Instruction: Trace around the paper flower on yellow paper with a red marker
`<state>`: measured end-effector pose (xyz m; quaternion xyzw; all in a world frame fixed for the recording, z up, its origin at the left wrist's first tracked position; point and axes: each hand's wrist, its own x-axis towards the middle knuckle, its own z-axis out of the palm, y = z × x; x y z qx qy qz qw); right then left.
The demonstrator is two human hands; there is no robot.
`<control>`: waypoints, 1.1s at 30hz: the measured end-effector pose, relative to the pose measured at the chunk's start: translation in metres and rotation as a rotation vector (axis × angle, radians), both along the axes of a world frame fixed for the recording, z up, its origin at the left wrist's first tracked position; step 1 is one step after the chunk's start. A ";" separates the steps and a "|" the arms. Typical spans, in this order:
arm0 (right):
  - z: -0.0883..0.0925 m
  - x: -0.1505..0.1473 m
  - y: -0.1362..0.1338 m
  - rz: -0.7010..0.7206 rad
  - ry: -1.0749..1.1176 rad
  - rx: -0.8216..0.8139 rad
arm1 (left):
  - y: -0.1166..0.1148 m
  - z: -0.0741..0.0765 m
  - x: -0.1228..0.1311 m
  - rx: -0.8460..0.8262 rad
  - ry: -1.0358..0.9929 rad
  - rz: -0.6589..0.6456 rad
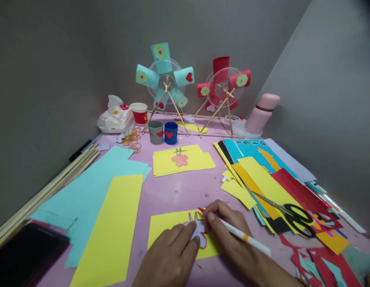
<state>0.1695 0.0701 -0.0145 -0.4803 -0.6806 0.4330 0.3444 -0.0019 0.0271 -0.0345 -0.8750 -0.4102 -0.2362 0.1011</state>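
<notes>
A lilac paper flower cutout (199,235) with a red line around its edge lies on a yellow paper sheet (161,224) near the table's front. My left hand (176,251) lies flat across the sheet, its fingertips pressing on the cutout's left side. Between the fingers and thumb of my right hand (225,227) is a white marker pen (247,239) with a red tip. That tip points left, just above the cutout and beside its two narrow upper prongs. Past my hands, a pink flower is drawn on a stack of yellow sheets (199,161).
Scissors (286,211) lie on coloured papers at right, near red scraps (331,267). Light-blue sheets (98,187), wooden sticks (65,167) and a phone (26,255) are at left. Paper-bladed wheels on stick frames (167,85), small cups (171,133) and a pink bottle (262,113) stand behind.
</notes>
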 end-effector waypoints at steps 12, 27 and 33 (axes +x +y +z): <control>-0.002 0.002 0.000 0.113 -0.045 -0.040 | 0.002 0.000 0.001 0.024 -0.011 -0.022; 0.002 0.001 -0.001 0.144 -0.074 -0.062 | 0.004 -0.003 0.002 0.073 -0.047 -0.025; 0.000 0.001 0.000 0.151 -0.079 -0.055 | 0.003 0.002 0.001 0.075 -0.037 -0.036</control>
